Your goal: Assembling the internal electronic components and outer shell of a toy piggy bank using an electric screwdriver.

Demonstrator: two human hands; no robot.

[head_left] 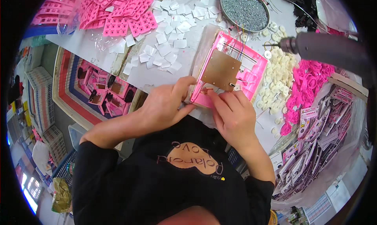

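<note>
The pink plastic housing [257,62] lies open side up on the white worktable [159,81], directly in front of the person and at a slant; a brown circuit board [222,69] sits within its walls, with thin coloured wires [244,35] at the far end. The left hand [165,103] is at the near left corner of the housing; its thumb and forefinger are spread apart along the outer side, and whether they pinch the wall cannot be told. The right hand [234,113] reaches over the near wall; its fingers are bent and close together, with the forefinger tip inside the housing at the near edge of the board; whether the fingertips pinch a small part cannot be told. A round dish of screws [245,10] stands beyond the housing; white paper squares [169,54] are scattered to the far left, with pink keypad sheets [118,13] piled beyond them. At the right, a power screwdriver [330,46] points its bit leftward above cream plastic parts [273,77]; magenta plastic loops [306,81] lie farther right; a clear bag of printed cards [320,142] stands at the near right. A crate [70,101] at the left contains pink assemblies [112,93].
</note>
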